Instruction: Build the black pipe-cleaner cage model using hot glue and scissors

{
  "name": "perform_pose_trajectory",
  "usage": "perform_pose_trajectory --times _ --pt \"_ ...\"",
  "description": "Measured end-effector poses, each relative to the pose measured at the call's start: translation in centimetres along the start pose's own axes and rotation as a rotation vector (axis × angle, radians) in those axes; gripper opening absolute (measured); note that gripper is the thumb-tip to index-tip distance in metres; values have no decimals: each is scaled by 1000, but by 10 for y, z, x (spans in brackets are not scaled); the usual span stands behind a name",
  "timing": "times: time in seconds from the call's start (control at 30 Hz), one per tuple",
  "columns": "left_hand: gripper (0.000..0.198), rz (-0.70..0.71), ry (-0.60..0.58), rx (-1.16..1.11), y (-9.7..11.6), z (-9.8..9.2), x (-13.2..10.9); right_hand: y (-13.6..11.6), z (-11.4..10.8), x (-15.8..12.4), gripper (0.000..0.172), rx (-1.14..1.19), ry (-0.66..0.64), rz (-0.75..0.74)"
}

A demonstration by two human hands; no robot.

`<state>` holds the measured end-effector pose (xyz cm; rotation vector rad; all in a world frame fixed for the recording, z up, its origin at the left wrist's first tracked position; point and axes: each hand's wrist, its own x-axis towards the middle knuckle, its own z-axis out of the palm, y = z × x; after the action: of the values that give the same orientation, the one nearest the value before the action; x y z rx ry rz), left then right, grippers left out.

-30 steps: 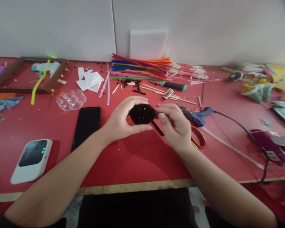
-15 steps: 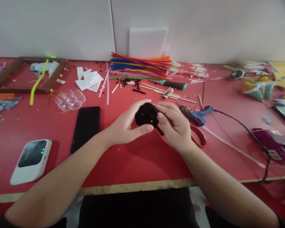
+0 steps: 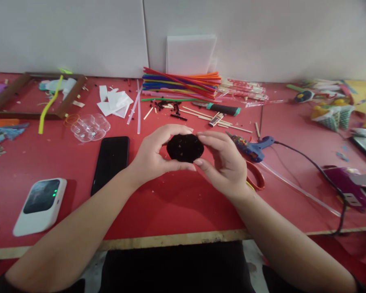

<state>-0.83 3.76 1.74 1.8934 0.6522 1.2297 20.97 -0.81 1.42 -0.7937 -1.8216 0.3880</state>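
Note:
A round black fuzzy disc [image 3: 184,147] flecked with pale specks is held above the red table [image 3: 171,203] between both hands. My left hand [image 3: 154,156] grips its left side, fingers curled over the top and thumb under it. My right hand [image 3: 224,162] pinches its right side between fingertips and thumb. Red-handled scissors [image 3: 256,177] lie just behind my right hand, partly hidden by it.
A black phone [image 3: 111,162] lies left of my hands, a white device [image 3: 40,205] with a green light further left. A blue glue gun [image 3: 253,147] with a black cord [image 3: 317,171], coloured straws [image 3: 183,85], wooden sticks, paper scraps and a clear plastic tray [image 3: 90,127] lie around.
The disc has turned from a tilted pose to face me more flatly. My right hand has shifted from its top edge to pinching its right side; the black stick below is out of sight.

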Motion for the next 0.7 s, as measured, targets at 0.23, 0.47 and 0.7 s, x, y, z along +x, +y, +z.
perform_pose_trajectory --times 0.23,0.47,0.7 --pt "59 -506 -154 -385 13 -1 3 -2 -5 7 22 -118 -11 -22" --pt "53 -722 -250 -530 18 2 3 -2 -6 8 7 33 -139 78" --pt "54 -673 -271 -452 14 4 3 -7 -7 8 4 93 -217 225"
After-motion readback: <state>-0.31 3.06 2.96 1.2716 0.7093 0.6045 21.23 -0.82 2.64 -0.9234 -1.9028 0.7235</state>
